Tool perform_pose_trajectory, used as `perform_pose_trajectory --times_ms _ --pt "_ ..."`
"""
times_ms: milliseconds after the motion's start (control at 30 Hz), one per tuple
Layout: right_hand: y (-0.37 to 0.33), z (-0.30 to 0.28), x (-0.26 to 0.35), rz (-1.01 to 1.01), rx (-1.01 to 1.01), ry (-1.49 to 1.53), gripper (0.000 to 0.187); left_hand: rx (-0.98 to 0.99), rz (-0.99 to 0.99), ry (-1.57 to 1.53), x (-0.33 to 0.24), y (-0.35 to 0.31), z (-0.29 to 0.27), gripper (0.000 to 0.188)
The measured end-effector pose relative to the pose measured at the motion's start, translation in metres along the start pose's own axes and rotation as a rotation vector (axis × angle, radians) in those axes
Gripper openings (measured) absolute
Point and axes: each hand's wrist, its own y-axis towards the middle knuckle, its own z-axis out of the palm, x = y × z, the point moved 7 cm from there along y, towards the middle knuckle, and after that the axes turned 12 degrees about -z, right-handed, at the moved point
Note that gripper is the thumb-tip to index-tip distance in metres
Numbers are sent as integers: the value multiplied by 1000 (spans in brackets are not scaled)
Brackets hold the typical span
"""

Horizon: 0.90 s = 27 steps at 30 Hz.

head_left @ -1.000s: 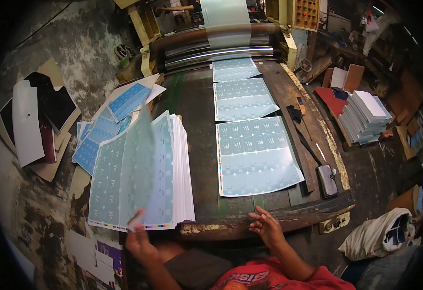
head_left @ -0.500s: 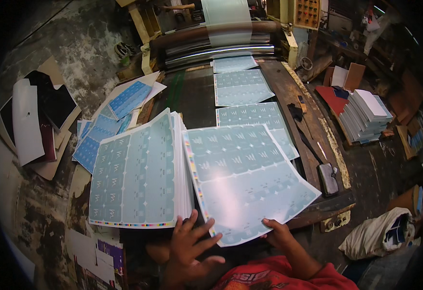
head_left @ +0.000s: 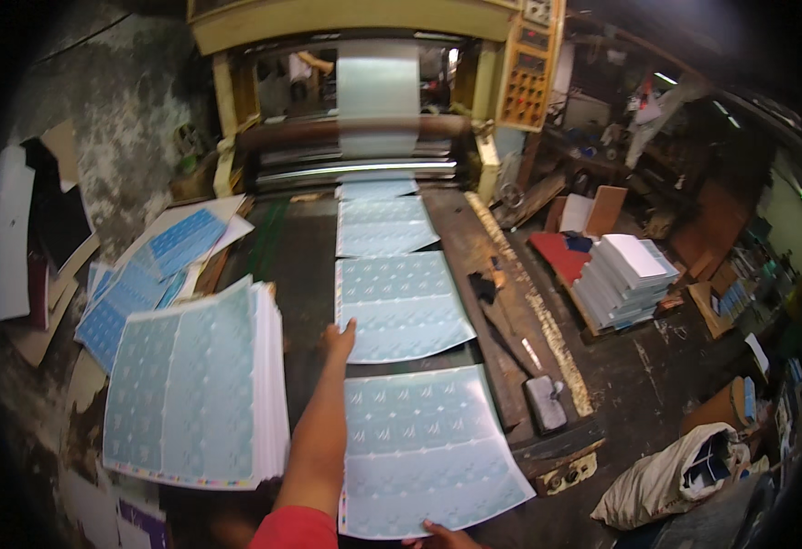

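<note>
My right hand point(head_left: 445, 536) pinches the near edge of a pale blue-green printed sheet point(head_left: 428, 457), thumb on top; its fingers are mostly hidden below. Stretched forward, my left arm ends with my left hand point(head_left: 339, 339) at the left edge of a second printed sheet point(head_left: 406, 311). Its thumb lies over that edge, with the other fingers partly hidden. Farther up the dark table lies a third printed sheet point(head_left: 384, 226), in line toward the rollers. To the left of my left arm stands a thick stack of matching sheets point(head_left: 181, 393), with a colour strip along its near edge.
Shiny rollers point(head_left: 355, 171) and a hanging translucent web point(head_left: 378, 91) are at the machine's far end. A control panel point(head_left: 525, 82) stands upper right. A grey box-like object point(head_left: 545, 404) lies on the table's right side. Stacked papers point(head_left: 621, 284) and a whitish sack point(head_left: 662, 476) are farther right.
My left hand, spread near the stack's corner before, has reached forward to the second sheet's edge. The sheet in my right hand sits lower in view, apart from the one beyond. The view has shifted.
</note>
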Motion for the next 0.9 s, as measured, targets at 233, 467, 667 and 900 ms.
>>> perform_pose_trajectory --times_ms 233,467,667,900 --pt "12 -2 29 -98 -60 80 36 122 107 130 -40 8 49 64" --pt "58 18 56 -97 67 136 39 129 237 -132 -65 81 28 65" --pt "102 12 93 -101 24 176 45 156 571 -68 -218 19 -58 72" --pt "140 11 115 -353 -80 189 30 -110 906 233 -295 -134 -245 51"
